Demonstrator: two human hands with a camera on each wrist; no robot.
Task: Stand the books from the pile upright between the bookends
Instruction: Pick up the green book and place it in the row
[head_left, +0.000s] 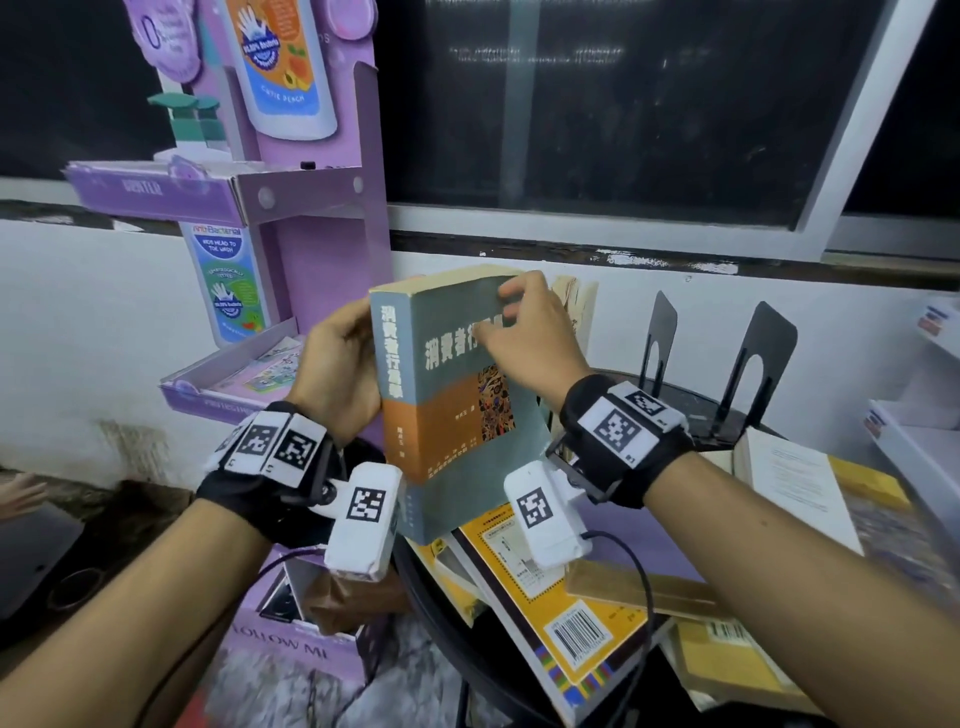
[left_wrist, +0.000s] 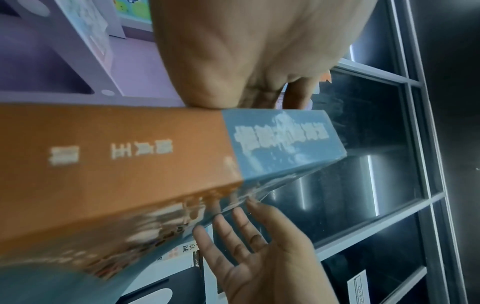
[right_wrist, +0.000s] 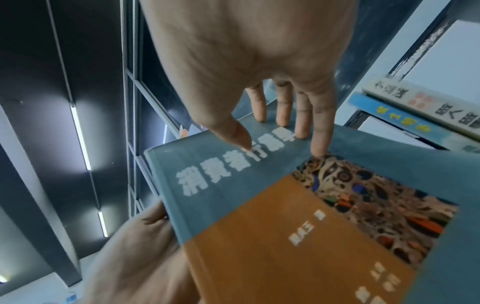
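A thick book (head_left: 447, 405) with a grey-green and orange cover stands upright in the air, left of the table. My left hand (head_left: 337, 364) grips it round the spine (left_wrist: 130, 154), fingers hidden behind it. My right hand (head_left: 530, 332) lies on the upper front cover (right_wrist: 259, 226) with straight fingers (right_wrist: 319, 131) and the thumb pressing flat. Two black bookends (head_left: 661, 332) (head_left: 768, 353) stand apart on the round dark table (head_left: 691, 402), to the right of the book. The pile lies lower right, with a yellow book (head_left: 550, 592) on top and an open book (head_left: 795, 483) behind.
A purple cardboard display stand (head_left: 322, 234) rises close on the left of the held book. A cream book (head_left: 579, 306) stands just behind my right hand. White boxes (head_left: 924, 415) sit at the right edge. A dark window runs along the wall behind.
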